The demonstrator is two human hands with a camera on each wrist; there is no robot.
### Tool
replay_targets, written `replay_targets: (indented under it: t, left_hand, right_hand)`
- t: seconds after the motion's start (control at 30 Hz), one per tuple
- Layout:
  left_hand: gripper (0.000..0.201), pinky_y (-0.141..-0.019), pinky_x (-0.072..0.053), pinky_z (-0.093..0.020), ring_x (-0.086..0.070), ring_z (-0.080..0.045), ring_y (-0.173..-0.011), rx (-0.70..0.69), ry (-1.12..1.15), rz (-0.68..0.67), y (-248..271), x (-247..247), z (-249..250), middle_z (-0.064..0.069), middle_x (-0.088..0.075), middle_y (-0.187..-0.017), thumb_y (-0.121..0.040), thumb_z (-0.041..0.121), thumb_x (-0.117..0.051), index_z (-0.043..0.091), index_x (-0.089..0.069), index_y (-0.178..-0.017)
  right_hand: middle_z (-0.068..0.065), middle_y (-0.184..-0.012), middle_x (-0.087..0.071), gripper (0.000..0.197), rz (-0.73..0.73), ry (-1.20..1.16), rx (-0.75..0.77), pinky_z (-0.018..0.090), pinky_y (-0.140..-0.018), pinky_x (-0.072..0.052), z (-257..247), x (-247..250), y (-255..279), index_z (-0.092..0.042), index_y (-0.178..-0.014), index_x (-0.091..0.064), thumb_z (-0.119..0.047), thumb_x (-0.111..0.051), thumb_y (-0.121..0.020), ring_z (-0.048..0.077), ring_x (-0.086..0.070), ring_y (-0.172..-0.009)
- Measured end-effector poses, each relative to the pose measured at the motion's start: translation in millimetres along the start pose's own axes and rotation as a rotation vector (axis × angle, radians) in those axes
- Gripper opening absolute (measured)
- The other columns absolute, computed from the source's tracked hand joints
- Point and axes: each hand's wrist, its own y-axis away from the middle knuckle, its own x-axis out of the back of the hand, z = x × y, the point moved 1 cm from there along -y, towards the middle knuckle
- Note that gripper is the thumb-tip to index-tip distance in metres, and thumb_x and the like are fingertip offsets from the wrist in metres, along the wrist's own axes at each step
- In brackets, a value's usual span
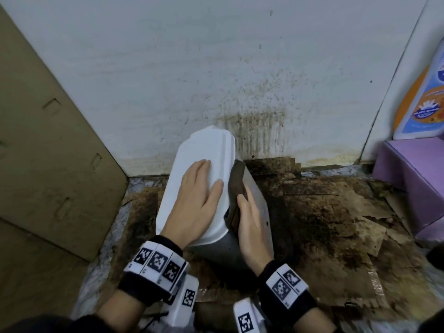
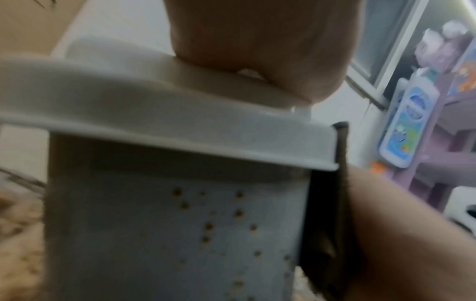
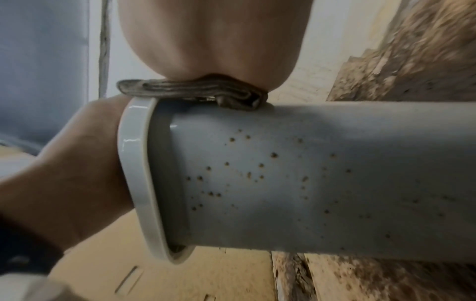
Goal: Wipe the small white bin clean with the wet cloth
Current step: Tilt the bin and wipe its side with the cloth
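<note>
The small white bin (image 1: 260, 207) stands on the floor near the wall, its lid (image 1: 204, 150) closed. My left hand (image 1: 199, 195) lies flat on the lid with straight fingers. My right hand (image 1: 249, 227) presses a folded brown cloth (image 1: 236, 179) flat against the bin's right side, just under the lid's edge. In the right wrist view the cloth (image 3: 185, 89) is squeezed between my palm (image 3: 213, 40) and the bin wall (image 3: 309, 173), which carries many small brown specks. The left wrist view shows the same speckled wall (image 2: 167, 234) and the cloth (image 2: 327, 203) at its right edge.
A large cardboard box (image 1: 48, 152) stands close on the left. A purple shelf (image 1: 413, 179) with a blue-labelled bottle (image 1: 422, 106) is at the right. The wall (image 1: 252, 111) behind the bin is spattered brown, and stained cardboard sheets (image 1: 336, 224) cover the floor.
</note>
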Motion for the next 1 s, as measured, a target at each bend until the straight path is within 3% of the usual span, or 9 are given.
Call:
replay_targets:
  t: [0.1, 0.2, 0.33, 0.4, 0.53, 0.7, 0.8, 0.87, 1.0]
  left_hand:
    - [0.08, -0.124, -0.005, -0.025, -0.005, 0.001, -0.153, 0.022, -0.002, -0.039, 0.4, 10.6, -16.8, 0.015, -0.012, -0.168, -0.097, 0.069, -0.028, 0.024, -0.016, -0.163]
    - [0.078, -0.126, -0.003, -0.027, 0.0, 0.006, -0.153, 0.094, 0.056, -0.095, -0.3, 18.6, -26.8, 0.02, -0.005, -0.168, -0.099, 0.066, -0.034, 0.029, -0.009, -0.163]
    - [0.077, -0.126, -0.002, -0.029, 0.002, 0.004, -0.154, 0.079, -0.009, -0.1, 3.1, 19.4, -35.6, 0.019, 0.001, -0.169, -0.102, 0.061, -0.037, 0.029, -0.003, -0.163]
    - [0.08, -0.125, -0.002, -0.027, 0.0, -0.001, -0.155, 0.05, -0.064, -0.074, 3.9, 18.8, -37.9, 0.014, -0.001, -0.17, -0.1, 0.062, -0.038, 0.025, -0.005, -0.164]
    - [0.082, -0.124, -0.004, -0.027, -0.002, -0.002, -0.155, 0.044, -0.07, -0.049, 3.3, 20.5, -42.5, 0.012, -0.004, -0.17, -0.096, 0.063, -0.036, 0.025, -0.008, -0.164]
    - [0.083, -0.122, -0.003, -0.022, -0.004, -0.002, -0.155, 0.065, -0.068, -0.033, 4.2, 24.2, -48.2, 0.012, -0.006, -0.17, -0.094, 0.062, -0.037, 0.025, -0.01, -0.163]
    - [0.083, -0.121, -0.003, -0.021, -0.004, -0.003, -0.155, 0.058, -0.087, -0.031, 3.0, 23.1, -46.7, 0.01, -0.006, -0.171, -0.095, 0.061, -0.037, 0.024, -0.01, -0.163]
    - [0.083, -0.121, -0.002, -0.021, -0.004, -0.004, -0.156, 0.052, -0.095, -0.033, 3.2, 22.2, -45.2, 0.009, -0.006, -0.171, -0.095, 0.061, -0.036, 0.023, -0.009, -0.163]
    - [0.082, -0.122, -0.002, -0.021, -0.003, -0.005, -0.156, 0.046, -0.114, -0.031, 3.0, 20.6, -43.4, 0.007, -0.005, -0.171, -0.096, 0.06, -0.036, 0.021, -0.009, -0.164]
  right_hand:
    - [-0.029, -0.166, -0.02, 0.052, -0.053, 0.058, 0.018, 0.03, -0.128, -0.021, 12.0, -16.0, -1.9, -0.05, -0.161, -0.015, -0.043, -0.031, -0.112, -0.008, -0.022, -0.151]
    - [-0.025, -0.169, -0.009, 0.057, -0.06, 0.163, 0.075, 0.038, -0.13, -0.017, 24.8, -27.9, -4.8, -0.054, -0.159, 0.0, -0.048, -0.027, -0.109, -0.005, -0.013, -0.155]
    - [-0.016, -0.172, -0.012, 0.061, -0.022, 0.34, 0.199, 0.036, -0.131, -0.013, 42.8, -32.2, -9.2, -0.035, -0.164, -0.016, -0.048, -0.022, -0.105, -0.005, -0.007, -0.157]
    - [-0.016, -0.172, -0.015, 0.058, -0.004, 0.366, 0.201, 0.032, -0.13, -0.012, 57.4, -25.1, -10.8, -0.031, -0.164, -0.02, -0.042, -0.024, -0.107, -0.005, -0.008, -0.156]
    - [-0.02, -0.171, -0.014, 0.058, 0.058, 0.408, 0.079, 0.033, -0.13, -0.011, 104.8, 10.4, -13.6, -0.036, -0.163, -0.021, -0.041, -0.026, -0.105, -0.007, -0.007, -0.155]
    - [-0.012, -0.172, -0.013, 0.051, 0.16, 0.433, -0.151, 0.037, -0.131, -0.007, 157.2, 52.0, -13.9, -0.034, -0.162, -0.019, -0.03, -0.028, -0.112, 0.007, -0.008, -0.159]
    - [-0.012, -0.172, -0.015, 0.052, 0.198, 0.418, -0.193, 0.037, -0.131, -0.008, 163.7, 58.5, -15.8, -0.031, -0.163, -0.019, -0.025, -0.028, -0.112, 0.009, -0.01, -0.16]
    - [-0.011, -0.173, -0.014, 0.054, 0.208, 0.433, -0.189, 0.039, -0.131, -0.009, 159.3, 53.4, -17.3, -0.031, -0.163, -0.018, -0.032, -0.027, -0.11, 0.009, -0.009, -0.159]
    - [-0.011, -0.172, -0.013, 0.06, 0.151, 0.404, -0.074, 0.039, -0.131, -0.008, 120.4, 17.4, -19.2, -0.031, -0.163, -0.019, -0.037, -0.026, -0.103, 0.002, -0.007, -0.158]
